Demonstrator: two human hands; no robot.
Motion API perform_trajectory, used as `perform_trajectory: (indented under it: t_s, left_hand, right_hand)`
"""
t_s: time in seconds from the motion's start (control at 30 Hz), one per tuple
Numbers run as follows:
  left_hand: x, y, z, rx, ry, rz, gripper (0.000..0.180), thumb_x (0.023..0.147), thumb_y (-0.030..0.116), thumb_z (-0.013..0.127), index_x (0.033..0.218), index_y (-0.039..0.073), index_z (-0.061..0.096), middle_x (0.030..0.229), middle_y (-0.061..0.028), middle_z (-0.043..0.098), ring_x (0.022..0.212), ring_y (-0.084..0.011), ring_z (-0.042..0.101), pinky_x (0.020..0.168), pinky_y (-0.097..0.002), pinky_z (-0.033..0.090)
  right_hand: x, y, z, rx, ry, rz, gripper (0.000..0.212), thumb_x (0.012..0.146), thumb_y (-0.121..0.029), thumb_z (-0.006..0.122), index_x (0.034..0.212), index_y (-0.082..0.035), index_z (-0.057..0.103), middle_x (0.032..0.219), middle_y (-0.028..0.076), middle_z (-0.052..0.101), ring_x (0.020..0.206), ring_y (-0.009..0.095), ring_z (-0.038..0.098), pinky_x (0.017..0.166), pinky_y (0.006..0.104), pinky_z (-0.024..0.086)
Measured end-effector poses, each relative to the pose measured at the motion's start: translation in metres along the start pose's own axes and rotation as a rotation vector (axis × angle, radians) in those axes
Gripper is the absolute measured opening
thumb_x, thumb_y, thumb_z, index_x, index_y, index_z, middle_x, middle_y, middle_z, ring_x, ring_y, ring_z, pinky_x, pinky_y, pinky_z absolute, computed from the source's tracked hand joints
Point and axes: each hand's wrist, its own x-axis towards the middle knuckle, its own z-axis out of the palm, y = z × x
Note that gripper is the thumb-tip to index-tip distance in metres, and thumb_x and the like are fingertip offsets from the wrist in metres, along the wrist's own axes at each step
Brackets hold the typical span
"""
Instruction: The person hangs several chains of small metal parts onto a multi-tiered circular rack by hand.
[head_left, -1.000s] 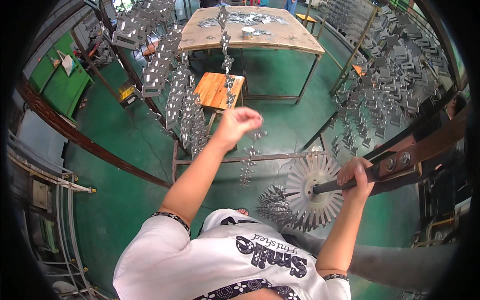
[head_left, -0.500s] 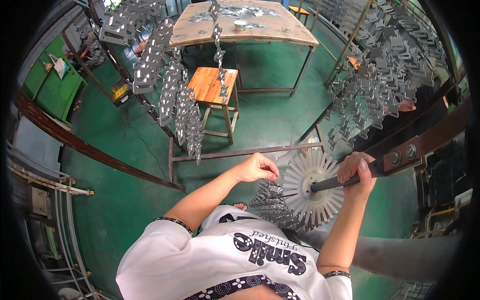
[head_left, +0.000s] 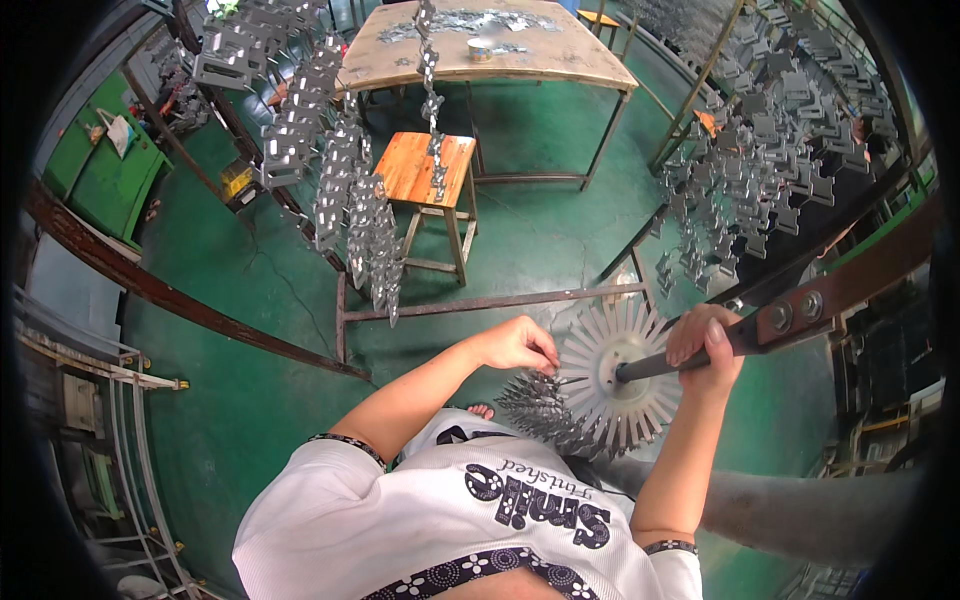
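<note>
My right hand [head_left: 706,350] is wrapped round a dark metal bar [head_left: 648,368] whose end meets the centre of a round slotted disc [head_left: 610,380]. Pale, narrow blades radiate around the disc. At its left edge my left hand [head_left: 520,345] is closed in a pinch, fingertips pointing down just above a dense bunch of small pointed metal pieces [head_left: 545,412]. Whatever lies between those fingertips is too small to make out. The bunch hangs against the disc's lower left side. A flat brown bar [head_left: 860,270] with two bolts joins the gripped bar at the right.
Strings of grey metal brackets [head_left: 335,185] hang at the left, and more hanging brackets [head_left: 770,140] at the right. Beyond a low metal crossbar [head_left: 490,304] stand a wooden stool [head_left: 400,165] and a table [head_left: 400,65] with scattered metal pieces and a cup [head_left: 480,48]. A wide grey pipe [head_left: 800,512] lies lower right.
My left hand has dipped slightly beside the disc, still pinched. My right hand, the bar and the disc have shifted a little left. The hanging brackets at the right have changed position.
</note>
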Motion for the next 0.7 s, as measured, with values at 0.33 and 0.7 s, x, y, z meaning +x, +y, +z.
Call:
perform_trajectory:
  t_s: [0.33, 0.7]
  left_hand:
    - [0.015, 0.204, -0.095, 0.400, 1.016, 0.684, 0.005, 0.072, -0.001, 0.056, 0.074, -0.001, 0.060, 0.071, -0.0040, 0.060, 0.066, -0.0081, 0.055, 0.062, -0.0225, 0.045]
    - [0.058, 0.409, -0.254, 0.790, 1.750, 0.954, 0.012, 0.069, 0.004, 0.059, 0.079, -0.002, 0.060, 0.070, -0.0119, 0.061, 0.061, -0.0148, 0.056, 0.059, -0.0265, 0.044]
  right_hand:
    - [-0.008, 0.008, -0.005, -0.095, 0.040, -0.031, 0.037, 0.071, -0.028, 0.057, 0.051, -0.005, 0.036, 0.042, 0.004, 0.035, 0.032, 0.012, 0.035, 0.030, 0.0235, 0.032]
    - [-0.010, 0.017, -0.011, -0.073, 0.053, -0.032, 0.033, 0.070, -0.023, 0.058, 0.052, -0.004, 0.038, 0.043, 0.005, 0.036, 0.032, 0.013, 0.036, 0.032, 0.0244, 0.034]
